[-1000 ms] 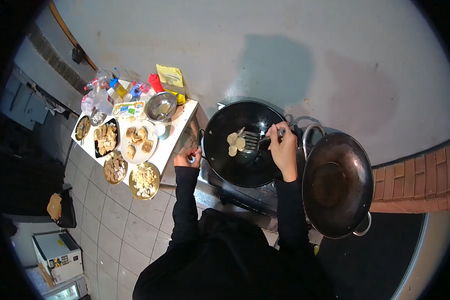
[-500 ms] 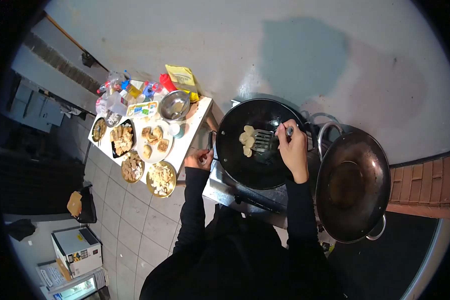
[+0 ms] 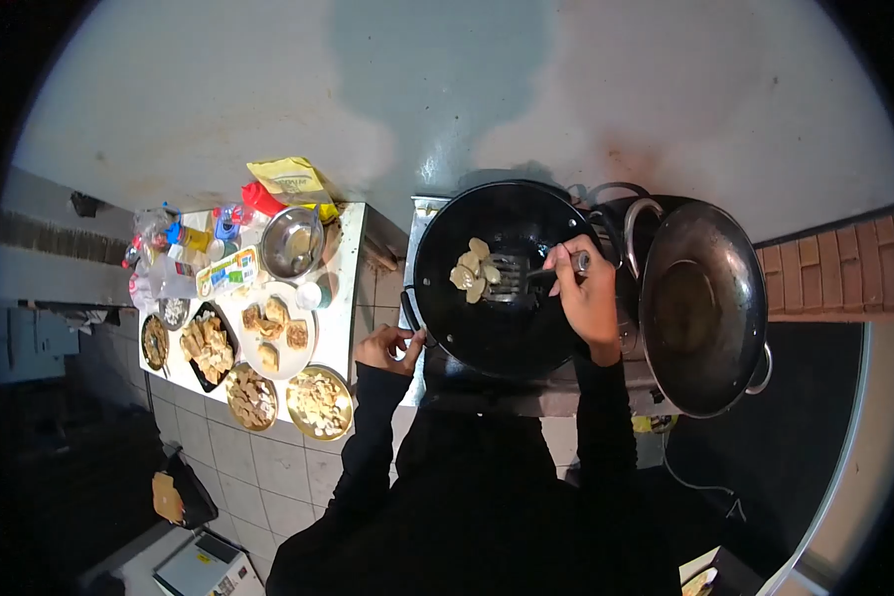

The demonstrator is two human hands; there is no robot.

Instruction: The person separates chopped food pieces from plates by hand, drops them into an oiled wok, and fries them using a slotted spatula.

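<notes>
A black wok (image 3: 507, 343) sits on the stove in front of me. Pale sliced pieces of food (image 3: 475, 271) lie in a small heap inside it. My right hand (image 3: 588, 308) is closed round the handle of a slotted metal spatula (image 3: 508, 278), whose head rests in the wok against the pieces. On the left side, my left hand (image 3: 391, 350) has its fingers curled, thumb and forefinger pinching the lower end of the wok's side handle (image 3: 410, 308).
To the right stands a second, worn wok (image 3: 690, 368) with loop handles. A white table (image 3: 343, 288) on the left bears a plate of browned pieces (image 3: 290, 363), a bowl of pale chunks (image 3: 318, 402), a metal bowl (image 3: 293, 243), bottles and a yellow bag (image 3: 290, 181).
My view has turned, so the table and second wok appear shifted and rotated. The pale pieces sit in a slightly tighter heap by the spatula. Both hands keep their holds.
</notes>
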